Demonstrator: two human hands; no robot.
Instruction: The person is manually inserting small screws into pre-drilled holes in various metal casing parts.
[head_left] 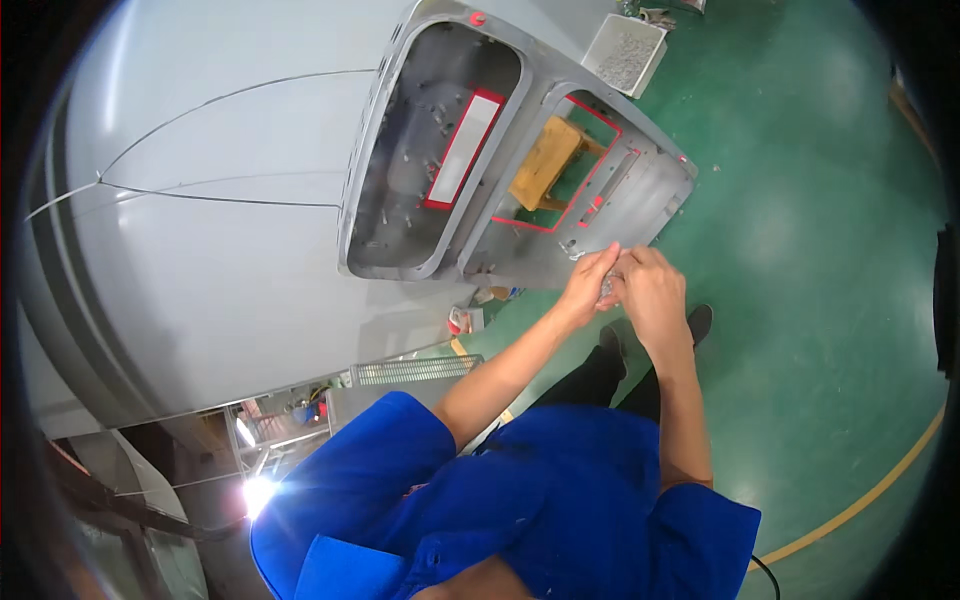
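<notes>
Small metal fasteners (608,290), greyish, pinched between left hand (588,287) and right hand (648,290), fingertips pressed together just below grey panel frame (560,240). Step judged: sorting out one piece. Next move calls for steady single-piece grip, alignment at frame's lower edge.

The large curved body (200,200) looks like painted metal, pale grey, smooth with a soft sheen. Beside it, the open hatch panel (520,140) is grey metal, matt and scuffed, its cut-outs edged in glossy red. Through one cut-out of the panel shows a stool (545,160) of bare yellowish wood. Beyond the panel, the tray (625,50) looks like pale plastic or metal. Below the panel, the floor (820,250) is smooth green coating with a dull gloss, and the sleeves (520,490) are blue matt cloth.
</notes>
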